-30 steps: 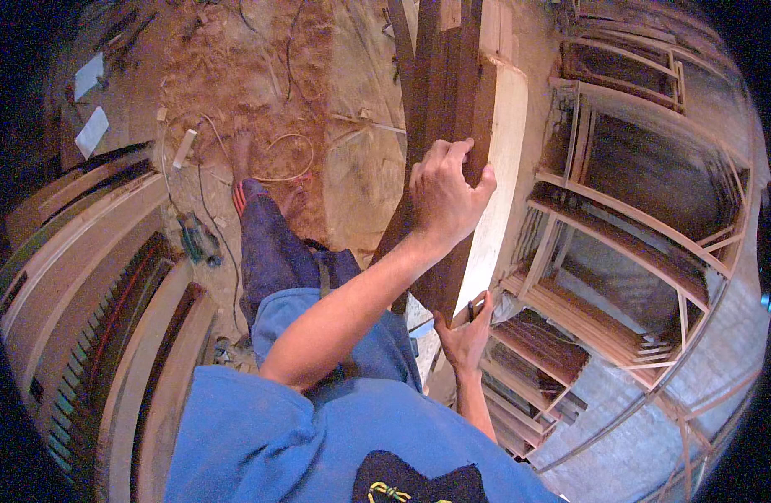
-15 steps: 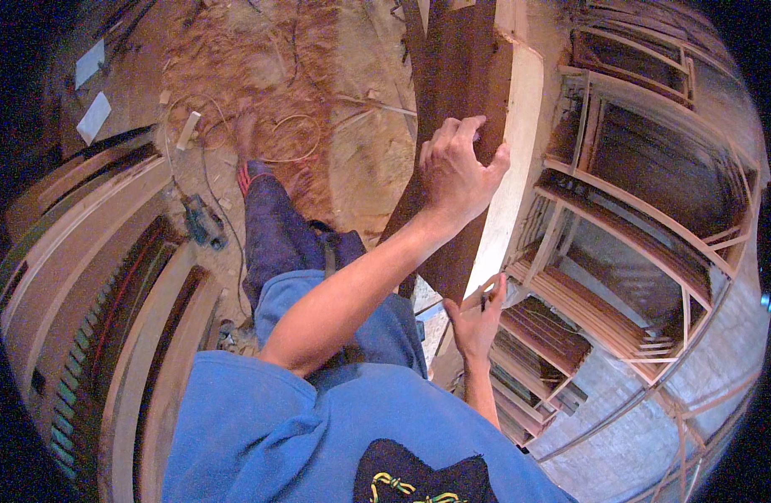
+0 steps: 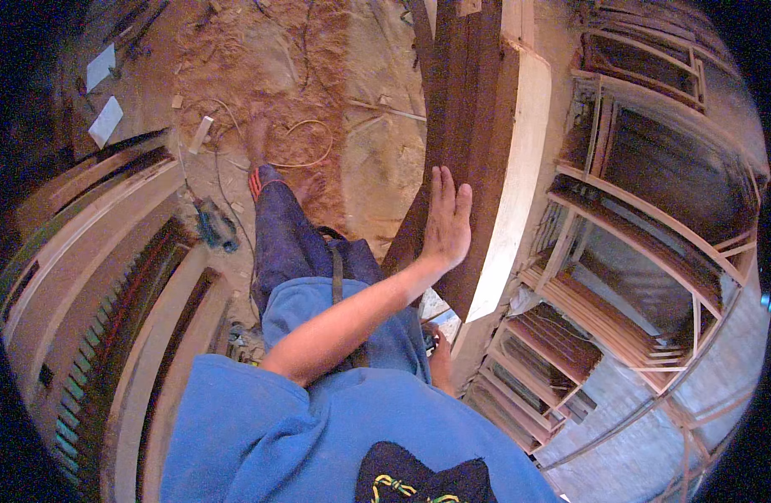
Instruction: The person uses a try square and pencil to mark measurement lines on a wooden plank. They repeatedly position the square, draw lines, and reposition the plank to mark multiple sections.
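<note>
My left hand (image 3: pixel 446 222) reaches across over a long dark brown board (image 3: pixel 469 117), fingers straight and close together, palm toward the wood. It holds nothing; whether it presses on the board or hovers just above cannot be told. A pale, light-coloured edge (image 3: pixel 520 159) runs along the board's right side. Down beside my waist, partly hidden by my blue shirt, is my right hand (image 3: pixel 440 359). Its fingers are curled by a small dark thing at the board's near end, too small to name.
A corded power tool (image 3: pixel 213 226) lies on the dusty floor at left, near a small wood block (image 3: pixel 201 134). Wooden frames (image 3: pixel 142 360) stand at the left. More frames (image 3: pixel 654 159) and stacked strips line the right. Two white pieces (image 3: pixel 106 122) lie at far left.
My left hand has come nearer along the board and straightened from bent, spread fingers. My right hand has dropped from the board's near end toward my waist, carrying a small dark thing.
</note>
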Tool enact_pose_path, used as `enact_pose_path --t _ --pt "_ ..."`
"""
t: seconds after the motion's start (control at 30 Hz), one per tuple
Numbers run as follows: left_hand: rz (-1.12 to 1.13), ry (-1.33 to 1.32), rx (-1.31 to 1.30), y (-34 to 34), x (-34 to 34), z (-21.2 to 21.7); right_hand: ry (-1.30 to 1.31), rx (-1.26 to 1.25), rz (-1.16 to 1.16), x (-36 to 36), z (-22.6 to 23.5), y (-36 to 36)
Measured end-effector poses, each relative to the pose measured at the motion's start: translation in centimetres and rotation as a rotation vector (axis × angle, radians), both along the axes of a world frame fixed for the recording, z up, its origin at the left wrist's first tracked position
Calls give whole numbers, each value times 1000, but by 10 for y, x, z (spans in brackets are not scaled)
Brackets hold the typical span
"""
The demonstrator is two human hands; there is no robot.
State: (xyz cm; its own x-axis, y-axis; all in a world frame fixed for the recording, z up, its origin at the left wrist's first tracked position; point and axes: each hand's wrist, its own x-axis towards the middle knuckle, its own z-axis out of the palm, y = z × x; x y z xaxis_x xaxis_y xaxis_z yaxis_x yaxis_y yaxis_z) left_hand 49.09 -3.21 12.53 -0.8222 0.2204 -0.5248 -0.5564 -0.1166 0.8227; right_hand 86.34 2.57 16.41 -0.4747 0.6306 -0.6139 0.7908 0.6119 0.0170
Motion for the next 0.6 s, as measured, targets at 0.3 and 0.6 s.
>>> enact_pose_path --t 0.3,0.6 --pt "-78 -65 120 -25 13 71 31 12 68 -16 2 -4" --pt "140 -194 356 -113 11 51 266 213 -27 9 50 45"
